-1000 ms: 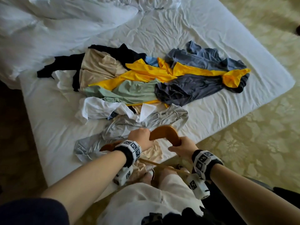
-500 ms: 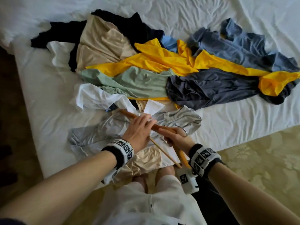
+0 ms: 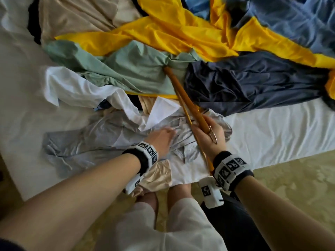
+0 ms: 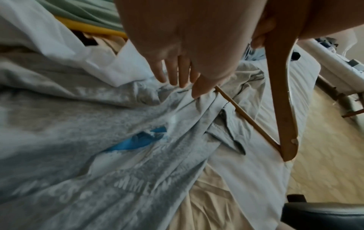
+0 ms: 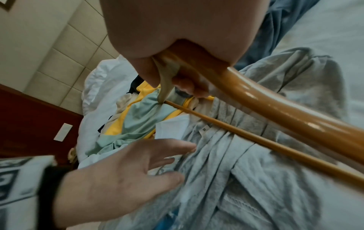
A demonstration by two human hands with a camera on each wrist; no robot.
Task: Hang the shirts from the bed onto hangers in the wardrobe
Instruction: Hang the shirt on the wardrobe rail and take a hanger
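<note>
A grey shirt (image 3: pixel 101 134) with blue and white print (image 4: pixel 138 141) lies at the bed's near edge. My right hand (image 3: pixel 210 136) grips a wooden hanger (image 3: pixel 183 98) near its metal hook (image 3: pixel 213 136), holding it edge-on above the grey shirt (image 5: pixel 256 163). The hanger (image 5: pixel 275 105) (image 4: pixel 283 87) has its far tip over the green shirt. My left hand (image 3: pixel 161 140) reaches with straight fingers (image 4: pixel 173 74) onto the bunched collar area of the grey shirt, beside the hanger's thin bar (image 4: pixel 248 118). From the right wrist view the left hand (image 5: pixel 126 179) appears spread and blurred.
Behind lie a green shirt (image 3: pixel 126 67), a yellow one (image 3: pixel 172 35), a navy one (image 3: pixel 253 82), a white one (image 3: pixel 78 89), a beige one (image 3: pixel 76 17) and a blue one (image 3: pixel 290 20). White bedsheet (image 3: pixel 272 131) shows on the right, patterned carpet (image 3: pixel 290 178) below. A dark chair edge (image 4: pixel 323 214) stands near.
The left hand let go of the hanger and went down to the grey shirt. The right hand swung the hanger so that it points away over the pile. The head view moved closer.
</note>
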